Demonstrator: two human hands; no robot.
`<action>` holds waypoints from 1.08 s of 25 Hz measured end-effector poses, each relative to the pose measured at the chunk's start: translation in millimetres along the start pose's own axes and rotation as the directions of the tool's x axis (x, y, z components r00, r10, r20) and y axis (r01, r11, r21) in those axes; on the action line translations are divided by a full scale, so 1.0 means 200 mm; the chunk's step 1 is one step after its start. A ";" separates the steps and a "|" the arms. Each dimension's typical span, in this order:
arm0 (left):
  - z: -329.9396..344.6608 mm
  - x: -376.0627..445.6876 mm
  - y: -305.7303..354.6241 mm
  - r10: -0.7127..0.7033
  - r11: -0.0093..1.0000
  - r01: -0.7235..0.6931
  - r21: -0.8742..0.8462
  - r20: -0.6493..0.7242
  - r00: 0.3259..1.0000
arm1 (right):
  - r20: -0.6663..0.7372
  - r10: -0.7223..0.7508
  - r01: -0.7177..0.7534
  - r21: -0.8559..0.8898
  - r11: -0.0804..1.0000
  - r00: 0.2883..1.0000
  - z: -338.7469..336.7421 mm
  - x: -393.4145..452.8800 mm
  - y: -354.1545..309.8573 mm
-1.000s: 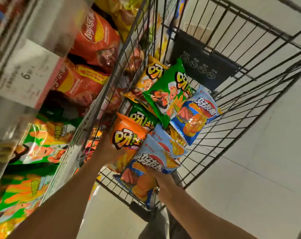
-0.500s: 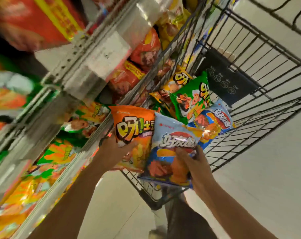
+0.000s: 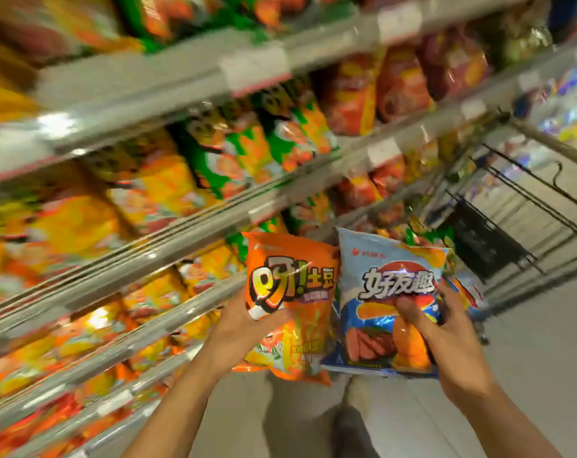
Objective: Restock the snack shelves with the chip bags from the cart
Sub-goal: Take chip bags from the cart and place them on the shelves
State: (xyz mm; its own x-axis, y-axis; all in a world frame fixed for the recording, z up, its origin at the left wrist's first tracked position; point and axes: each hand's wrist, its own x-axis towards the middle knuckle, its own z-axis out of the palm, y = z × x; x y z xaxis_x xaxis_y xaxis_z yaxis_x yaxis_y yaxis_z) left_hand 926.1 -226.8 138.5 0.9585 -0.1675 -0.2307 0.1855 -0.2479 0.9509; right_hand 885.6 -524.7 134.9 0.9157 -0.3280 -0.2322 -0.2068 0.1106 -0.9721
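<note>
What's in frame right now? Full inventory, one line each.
orange chip bag: 1, orange, held upright at centre, left of the blue bag
blue chip bag: 1, light blue, held upright at centre right
shelved snack bags: many, count unclear from blur; orange, green, red; on the shelves at left and top
shelf rails: several, grey metal, running diagonally
shopping cart: 1, black wire, at right, behind the blue bag
floor: light grey, lower right
left hand: grips orange chip bag
right hand: grips blue chip bag
</note>
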 end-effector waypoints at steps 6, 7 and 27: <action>-0.67 -0.78 0.21 0.178 0.983 -0.184 0.015 -0.349 0.920 | 0.296 -0.227 0.248 -0.034 0.968 0.928 0.60 -0.47 -0.44; -0.77 -0.89 0.24 0.184 0.980 -0.196 0.013 -0.408 0.894 | 0.344 -0.258 0.286 -0.032 0.958 0.903 0.72 -0.52 -0.51; -2.57 -1.17 0.83 0.376 0.924 -0.237 0.300 -0.823 0.426 | 0.661 -0.534 0.449 0.317 0.835 0.527 2.54 -0.74 -1.31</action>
State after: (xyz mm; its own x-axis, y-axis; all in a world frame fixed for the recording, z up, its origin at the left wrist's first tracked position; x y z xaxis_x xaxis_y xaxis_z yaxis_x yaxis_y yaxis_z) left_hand 844.8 262.1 456.7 0.6563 0.6204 0.4295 -0.1208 -0.4755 0.8714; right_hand 979.4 -27.9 440.9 0.8205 0.3884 0.4193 0.3480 0.2425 -0.9056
